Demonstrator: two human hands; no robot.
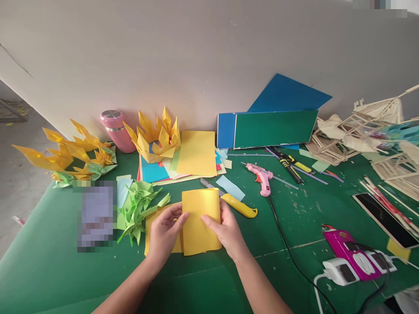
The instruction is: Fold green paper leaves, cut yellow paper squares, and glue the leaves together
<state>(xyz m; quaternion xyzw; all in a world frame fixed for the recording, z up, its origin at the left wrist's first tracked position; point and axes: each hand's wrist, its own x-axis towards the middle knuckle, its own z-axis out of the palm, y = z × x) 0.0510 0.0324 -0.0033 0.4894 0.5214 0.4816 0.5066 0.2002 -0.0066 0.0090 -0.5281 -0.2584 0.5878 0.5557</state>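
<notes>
A yellow sheet of paper (200, 229), apparently folded, is held upright between my two hands above the green table. My left hand (167, 229) pinches its left edge, thumb in front and fingers behind. On the right edge my right hand (225, 229) grips it the same way, with most fingers hidden behind. Another yellow paper (178, 246) lies under my left hand. Green folded paper flowers (139, 207) rest just left of it. Behind the held sheet, a yellow utility knife (240, 206) with its blade out lies beside a light blue paper strip (231, 187).
Yellow paper crowns (157, 146) and a pink thermos (118, 133) stand at the back left, near stacked coloured paper (198, 152). A pink glue gun (262, 179), its cord, pliers (288, 165), a magenta power strip (355, 257), a phone (389, 220) and wooden stick models (347, 135) occupy the right.
</notes>
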